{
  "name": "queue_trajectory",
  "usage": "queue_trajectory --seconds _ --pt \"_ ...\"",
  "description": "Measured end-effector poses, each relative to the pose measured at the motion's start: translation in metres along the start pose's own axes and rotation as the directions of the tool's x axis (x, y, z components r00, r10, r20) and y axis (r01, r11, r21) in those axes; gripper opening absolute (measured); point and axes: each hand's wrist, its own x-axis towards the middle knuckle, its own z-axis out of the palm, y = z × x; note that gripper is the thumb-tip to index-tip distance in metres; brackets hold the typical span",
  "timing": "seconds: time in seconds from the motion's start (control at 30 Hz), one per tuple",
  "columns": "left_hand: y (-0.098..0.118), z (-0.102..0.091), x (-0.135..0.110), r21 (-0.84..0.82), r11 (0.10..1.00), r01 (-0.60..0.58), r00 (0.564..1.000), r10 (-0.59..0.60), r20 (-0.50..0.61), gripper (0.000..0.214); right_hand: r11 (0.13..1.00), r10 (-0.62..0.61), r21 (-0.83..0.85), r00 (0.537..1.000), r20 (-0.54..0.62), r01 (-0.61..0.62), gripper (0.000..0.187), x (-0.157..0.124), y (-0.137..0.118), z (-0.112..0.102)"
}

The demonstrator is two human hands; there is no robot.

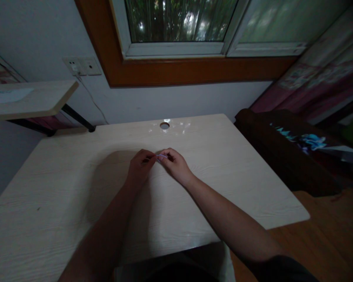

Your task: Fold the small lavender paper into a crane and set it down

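Note:
Close together over the pale wood-grain desk, my two hands meet at the fingertips. Between them shows a thin, light purple strip, perhaps cord or paper; its kind is too small to make out. My left hand pinches the strip's left end between thumb and forefinger, the other fingers curled. My right hand is closed in a pinch on its right side. Fingers hide the rest of the strip.
A round cable hole lies near the desk's back edge. At the left, a raised shelf stands on black legs. Behind are a wall socket with a plugged-in cord and a window. Dark furniture holding bluish items stands at the right.

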Motion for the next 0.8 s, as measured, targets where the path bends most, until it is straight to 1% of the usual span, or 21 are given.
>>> queue_trajectory --seconds 0.2,0.33,0.5,0.67,0.8 --pt "-0.0028 -0.0023 0.0004 0.005 1.0 -0.022 1.0 0.022 0.009 0.01 0.999 0.0 -0.041 1.0 0.011 0.001 0.023 -0.0002 0.0002 -0.0005" --pt "0.0005 -0.0036 0.0002 -0.003 1.0 -0.025 1.0 0.025 0.003 0.008 1.0 0.008 -0.011 1.0 0.014 -0.008 0.024 -0.0005 0.0001 -0.0005" --pt "0.0053 -0.0054 -0.0007 -0.005 1.0 -0.029 0.999 0.03 0.03 0.006 1.0 0.014 0.022 0.999 0.033 -0.015 0.023 -0.0006 0.0021 -0.0005" --pt "0.0041 -0.0065 -0.0005 0.038 0.998 -0.047 0.998 0.045 0.041 0.005 1.0 0.003 -0.002 0.999 0.052 -0.003 0.022 -0.0004 0.0019 -0.0011" --pt "0.002 -0.0058 -0.0004 0.069 0.997 -0.041 0.998 0.038 0.044 0.005 0.999 -0.031 -0.034 0.998 0.062 0.033 0.017 -0.0003 -0.0009 -0.0021"
